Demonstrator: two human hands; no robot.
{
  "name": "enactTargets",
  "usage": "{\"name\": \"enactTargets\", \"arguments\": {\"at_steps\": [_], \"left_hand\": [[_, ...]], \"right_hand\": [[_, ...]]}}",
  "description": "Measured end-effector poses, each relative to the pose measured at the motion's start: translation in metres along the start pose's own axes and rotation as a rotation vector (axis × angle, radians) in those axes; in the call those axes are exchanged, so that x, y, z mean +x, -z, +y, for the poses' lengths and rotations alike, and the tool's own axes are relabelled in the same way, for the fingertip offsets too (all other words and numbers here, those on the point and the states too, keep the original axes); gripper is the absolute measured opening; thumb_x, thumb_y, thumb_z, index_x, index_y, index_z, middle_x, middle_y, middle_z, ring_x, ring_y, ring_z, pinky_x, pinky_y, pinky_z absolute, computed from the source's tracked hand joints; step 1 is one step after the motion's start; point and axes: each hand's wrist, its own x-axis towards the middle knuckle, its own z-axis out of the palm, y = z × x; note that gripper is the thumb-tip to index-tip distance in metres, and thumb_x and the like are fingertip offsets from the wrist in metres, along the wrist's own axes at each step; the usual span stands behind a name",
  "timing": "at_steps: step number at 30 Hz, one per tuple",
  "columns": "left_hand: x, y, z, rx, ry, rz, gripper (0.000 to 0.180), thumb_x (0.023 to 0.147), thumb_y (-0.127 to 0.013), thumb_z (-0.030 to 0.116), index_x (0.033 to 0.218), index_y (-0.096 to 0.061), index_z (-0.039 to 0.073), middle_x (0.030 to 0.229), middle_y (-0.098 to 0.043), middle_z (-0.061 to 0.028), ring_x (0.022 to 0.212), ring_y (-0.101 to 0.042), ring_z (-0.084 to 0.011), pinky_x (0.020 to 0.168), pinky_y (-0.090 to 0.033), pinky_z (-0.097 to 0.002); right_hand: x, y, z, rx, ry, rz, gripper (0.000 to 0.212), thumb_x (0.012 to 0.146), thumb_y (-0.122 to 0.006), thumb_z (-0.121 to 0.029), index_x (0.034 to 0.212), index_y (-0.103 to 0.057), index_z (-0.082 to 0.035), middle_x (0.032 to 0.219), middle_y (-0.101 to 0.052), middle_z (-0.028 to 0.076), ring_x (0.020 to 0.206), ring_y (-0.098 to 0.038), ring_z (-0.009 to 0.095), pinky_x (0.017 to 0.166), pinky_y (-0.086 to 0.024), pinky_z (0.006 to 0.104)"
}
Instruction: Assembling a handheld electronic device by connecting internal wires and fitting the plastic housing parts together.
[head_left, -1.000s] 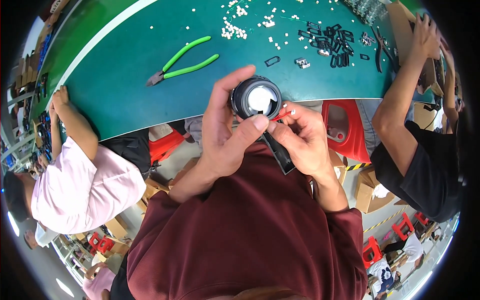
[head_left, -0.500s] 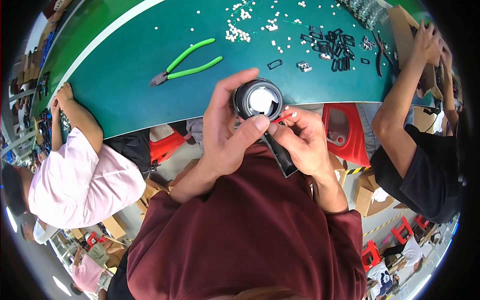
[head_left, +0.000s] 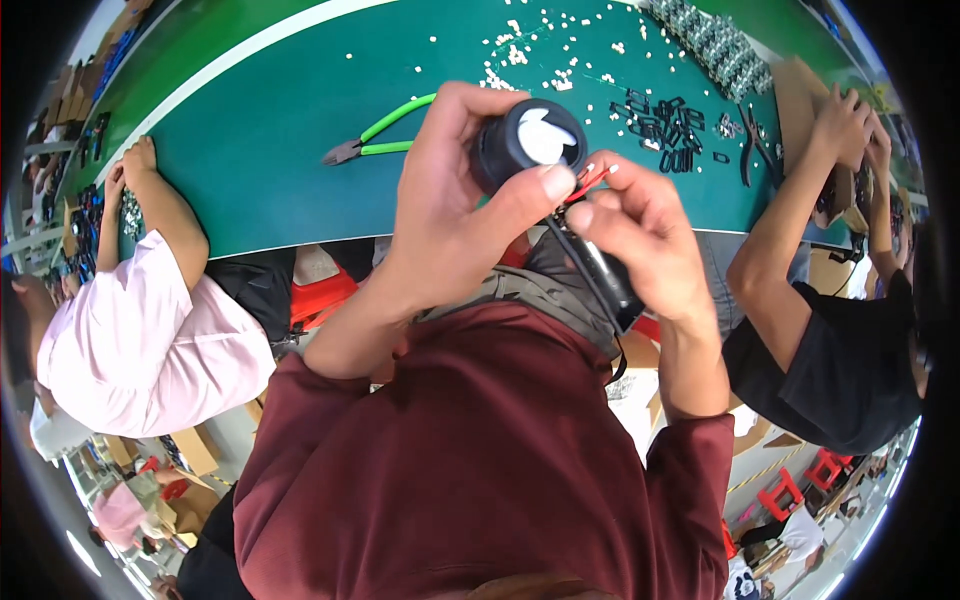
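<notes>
My left hand is wrapped round a black round housing with a bright white, shiny inside, its thumb pressed on the near rim. Close beside it, my right hand pinches near thin red wires that have small white ends. From under the right fingers a black tube-like part slants down toward my body; how it joins the housing is hidden by my fingers. Both hands are raised in front of the table's near edge. Behind my left hand lie green-handled cutting pliers.
On the green table lie scattered small white pieces, a pile of black rectangular frames, dark pliers and a heap of clear parts. Co-workers sit at left, in a pink shirt, and at right, in black.
Both hands have shifted slightly; the housing is up and to the right, its opening turned more to the right. More of the black tube shows below my right hand. The view has shifted too.
</notes>
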Motion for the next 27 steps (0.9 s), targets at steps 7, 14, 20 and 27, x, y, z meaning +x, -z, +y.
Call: {"name": "enactTargets", "arguments": {"at_steps": [7, 14, 20, 27], "left_hand": [[0.055, -0.007, 0.04, 0.455, -0.026, -0.005, 0.04, 0.089, -0.082, 0.029, 0.102, -0.059, -0.001, 0.095, -0.068, -0.0087, 0.085, -0.063, -0.0105, 0.07, -0.05, -0.0264], [0.11, -0.02, 0.11, 0.796, -0.091, -0.099, 0.051, 0.093, -0.059, 0.046, 0.1, -0.059, -0.005, 0.081, -0.068, -0.0206, 0.081, -0.069, -0.036, 0.084, -0.052, -0.0425], [0.145, -0.029, 0.139, 0.946, -0.1, -0.354, 0.048, 0.095, -0.05, 0.038, 0.087, -0.068, -0.006, 0.082, -0.073, -0.0226, 0.087, -0.073, -0.0379, 0.086, -0.055, -0.046], [0.169, -0.044, 0.148, 1.476, -0.823, -0.664, 0.029, 0.093, -0.054, 0.018, 0.095, -0.077, 0.0, 0.091, -0.074, -0.0229, 0.087, -0.074, -0.0367, 0.081, -0.058, -0.0466]], "right_hand": [[0.018, 0.018, -0.057, -0.021, -0.047, -0.085, 0.024, 0.097, -0.067, -0.018, 0.112, -0.064, 0.0, 0.066, -0.067, 0.009, 0.046, -0.061, 0.014, 0.04, -0.048, 0.0251], [0.042, 0.05, -0.1, 0.191, 0.049, -0.369, 0.044, 0.105, -0.05, -0.023, 0.126, -0.052, 0.016, 0.068, -0.062, 0.012, 0.042, -0.053, 0.021, 0.038, -0.041, 0.0299], [0.036, 0.059, -0.128, 0.217, 0.095, -0.428, 0.055, 0.109, -0.04, -0.03, 0.136, -0.043, 0.019, 0.073, -0.06, 0.011, 0.042, -0.051, 0.022, 0.037, -0.04, 0.0309], [0.046, 0.065, -0.133, 0.284, 0.123, -0.534, 0.057, 0.109, -0.041, -0.031, 0.141, -0.04, 0.017, 0.078, -0.057, 0.011, 0.048, -0.053, 0.022, 0.04, -0.042, 0.0312]]}}
